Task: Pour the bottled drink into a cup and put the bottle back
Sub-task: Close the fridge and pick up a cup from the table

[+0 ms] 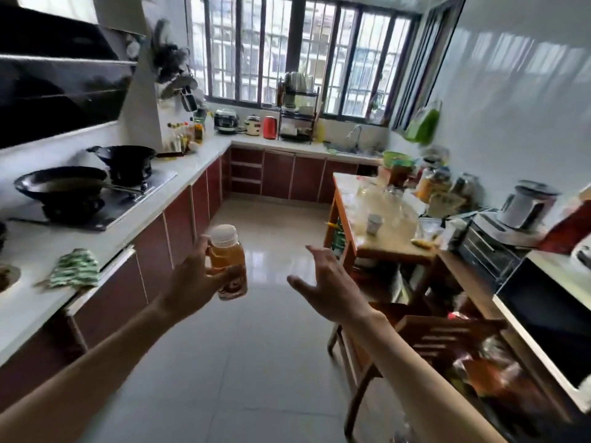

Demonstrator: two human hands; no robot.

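My left hand (188, 279) is closed around a small clear bottle (228, 263) of amber drink with a white cap, held upright over the kitchen floor. My right hand (326, 282) hovers to the right of the bottle, fingers spread, holding nothing. A small white cup (373, 224) stands on the wooden table (393, 249) further right and farther away, next to several clear glass vessels. The picture is blurred.
A white counter (96, 244) runs along the left with two black woks (64, 183) on a stove and a green cloth (75, 268). On the right are a wooden chair (441, 337), a microwave (550, 321), a toaster oven and jars. A sink sits under the barred window.
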